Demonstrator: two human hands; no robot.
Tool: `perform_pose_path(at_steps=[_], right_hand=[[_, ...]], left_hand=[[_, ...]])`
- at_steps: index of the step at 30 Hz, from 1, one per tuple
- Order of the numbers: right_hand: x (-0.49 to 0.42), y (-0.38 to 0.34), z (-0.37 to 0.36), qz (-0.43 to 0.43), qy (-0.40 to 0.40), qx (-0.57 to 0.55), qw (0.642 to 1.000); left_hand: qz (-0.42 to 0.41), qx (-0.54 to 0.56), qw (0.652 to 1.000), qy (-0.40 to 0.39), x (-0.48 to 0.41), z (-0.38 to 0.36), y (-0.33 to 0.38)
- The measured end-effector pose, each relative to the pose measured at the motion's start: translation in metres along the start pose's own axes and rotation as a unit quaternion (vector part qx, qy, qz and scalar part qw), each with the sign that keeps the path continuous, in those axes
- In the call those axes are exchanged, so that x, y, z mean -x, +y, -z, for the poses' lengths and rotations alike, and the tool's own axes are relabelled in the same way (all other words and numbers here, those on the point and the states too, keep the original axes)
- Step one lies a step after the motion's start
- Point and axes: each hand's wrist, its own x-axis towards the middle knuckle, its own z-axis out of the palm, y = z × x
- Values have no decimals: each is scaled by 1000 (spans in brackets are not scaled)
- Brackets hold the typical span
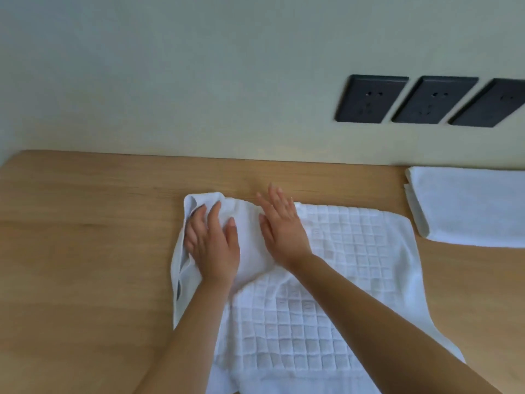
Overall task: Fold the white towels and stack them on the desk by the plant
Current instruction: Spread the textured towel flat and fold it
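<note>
Nearest: white towel (326, 280) spread flat on the wooden bench (85, 223), near end cut off by the bottom of the frame. Long axis near-to-far, pointing at the wall, leaning slightly left. Full length not visible. Waffle weave of raised squares over most of it; plain smooth band at the far left corner. Left side doubled over into a soft rolled fold, with dark gaps showing between the layers.

Two bare forearms in from the bottom, crossing over the waffle part.

Left hand (211, 243) palm down on the smooth band, just inside the folded left edge. Fingers (213, 214) straight and slightly spread, pressing cloth, gripping nothing; outermost ones right at the fold, partly hidden.

Right hand (279, 226) just beside it, palm down, flat and relaxed on the towel's far edge. Fingertips past the hem, onto or just above bare wood. Holding nothing.

Farther right, well apart: folded towel (468, 206), white, smoother pile, thick rectangular pad with layered edges on its left side, close to the wall, right part out of frame.

Bench: light wood grain, matte.

Farthest: pale plain wall (199, 81) with three dark rectangular sockets (372, 99) in a row at upper right, slightly blurred.
</note>
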Motion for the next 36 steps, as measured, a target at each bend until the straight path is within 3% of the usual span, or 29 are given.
perform_pose_path(at_steps=[4,9,15,18,22,24,31,36], right_hand=[[0,8,-16,-3,-10,78,997],[-1,5,-15,-20,-12,86,996],[-1,2,-15,-33,-2,91,995],[-2,2,-12,-29,-3,94,995],[-2,6,-7,-27,9,87,996],[-5,9,-4,-38,18,81,996],[-11,42,10,-75,22,116,990],[-23,52,9,-80,30,131,988]], left_hand=[[25,27,999,-33,-16,0,-12],[147,149,978,-22,-33,5,-20],[251,72,961,-96,-51,6,-25],[230,58,966,-105,-61,12,-21],[180,231,955,-49,-77,17,-25],[150,248,956,-46,-87,18,-33],[54,157,975,-150,-114,18,-72],[136,18,979,-150,-122,6,-62]])
